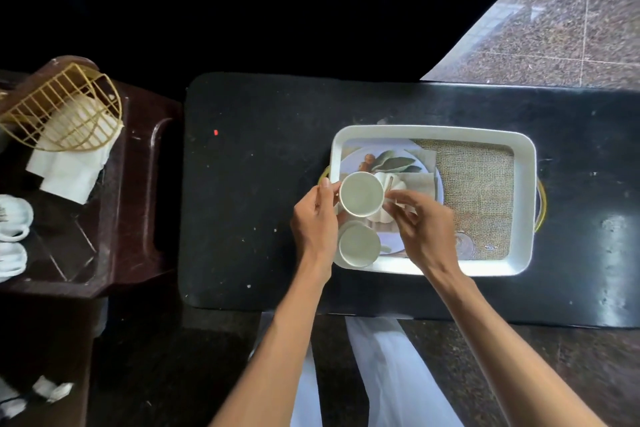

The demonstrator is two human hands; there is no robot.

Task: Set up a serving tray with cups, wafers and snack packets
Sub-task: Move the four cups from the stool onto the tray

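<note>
A white rectangular serving tray [526, 184] with a printed picture on its floor lies on a black table. In its near left corner stands one white cup [358, 245]. A second white cup [361, 194] is just behind it, over the tray's left end. My left hand [313, 222] holds this cup's left side, thumb at the rim. Fingertips of my right hand [420, 225] pinch its right edge. I cannot tell whether this cup stands on the tray floor or hangs just above it. No wafers or snack packets are clearly visible.
The black table [259, 184] stretches left and right of the tray. A dark brown side stand [138, 184] at the left carries a gold wire basket [65, 107], white napkins [69, 173] and more white cups [12, 218]. Speckled floor lies beyond.
</note>
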